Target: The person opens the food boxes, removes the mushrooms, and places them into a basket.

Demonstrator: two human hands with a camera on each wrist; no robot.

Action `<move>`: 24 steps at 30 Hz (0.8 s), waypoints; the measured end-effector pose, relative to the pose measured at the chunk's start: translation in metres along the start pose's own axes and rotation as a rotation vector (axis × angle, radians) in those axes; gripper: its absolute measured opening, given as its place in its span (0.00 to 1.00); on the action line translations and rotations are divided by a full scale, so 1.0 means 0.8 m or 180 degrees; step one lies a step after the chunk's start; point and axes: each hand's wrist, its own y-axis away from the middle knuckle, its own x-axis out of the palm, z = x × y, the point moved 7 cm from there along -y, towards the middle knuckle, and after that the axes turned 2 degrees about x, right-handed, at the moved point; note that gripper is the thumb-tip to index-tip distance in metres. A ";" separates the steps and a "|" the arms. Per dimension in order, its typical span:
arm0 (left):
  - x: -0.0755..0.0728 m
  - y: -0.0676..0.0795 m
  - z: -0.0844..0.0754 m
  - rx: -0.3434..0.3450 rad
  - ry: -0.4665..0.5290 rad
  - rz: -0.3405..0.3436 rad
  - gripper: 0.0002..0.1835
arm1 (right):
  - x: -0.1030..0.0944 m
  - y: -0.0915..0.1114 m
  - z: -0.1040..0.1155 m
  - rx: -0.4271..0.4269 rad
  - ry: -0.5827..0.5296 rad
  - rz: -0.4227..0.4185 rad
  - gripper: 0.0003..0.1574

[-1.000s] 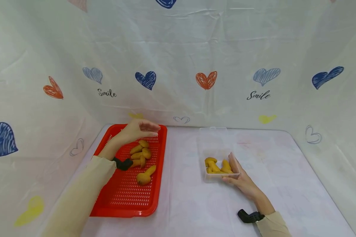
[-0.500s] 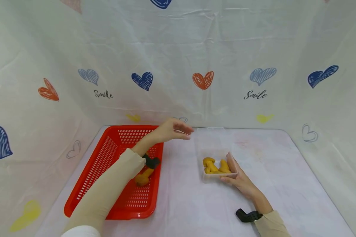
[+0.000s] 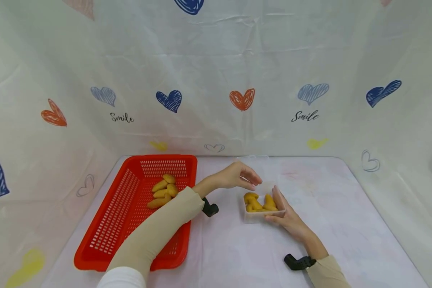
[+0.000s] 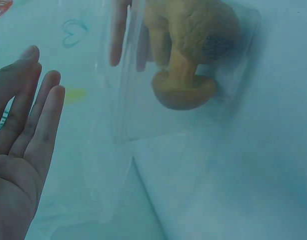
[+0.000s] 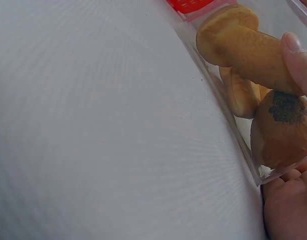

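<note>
A clear plastic box (image 3: 261,218) with several yellow-brown mushrooms (image 3: 255,203) in it stands on the table. My right hand (image 3: 291,221) grips the box at its right side, thumb at the front. In the right wrist view, that thumb (image 5: 299,62) overlaps a mushroom (image 5: 258,52). My left hand (image 3: 237,176) hovers just behind and above the box, its fingers loosely bent. The left wrist view shows this hand (image 4: 23,150) holding nothing, beside the see-through box wall. More mushrooms (image 3: 163,193) lie in the red basket (image 3: 129,212) on the left.
The box's transparent lid (image 3: 253,157) stands back behind it, partly hidden by my left hand. My left sleeve (image 3: 162,228) crosses over the basket's right side. A white sheet printed with hearts (image 3: 242,99) closes off the table's back and sides.
My left hand has travelled right, from over the red basket to beside the clear box. My right hand keeps its hold on the box. The head view has shifted slightly.
</note>
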 end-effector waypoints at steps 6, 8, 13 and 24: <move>0.030 -0.014 0.014 0.0000 -0.0055 0.0213 0.13 | 0.002 0.001 0.001 -0.0056 -0.0108 0.0029 0.67; 0.037 -0.018 0.016 -0.0005 -0.0099 0.0274 0.13 | 0.001 0.001 0.001 -0.0056 -0.0123 0.0016 0.67; 0.053 -0.024 0.026 -0.0084 -0.0124 0.0389 0.13 | 0.001 0.003 0.001 -0.0054 -0.0155 0.0015 0.67; 0.076 -0.027 0.027 -0.0152 -0.0054 0.0592 0.15 | 0.000 0.005 0.001 -0.0097 -0.0066 0.0024 0.66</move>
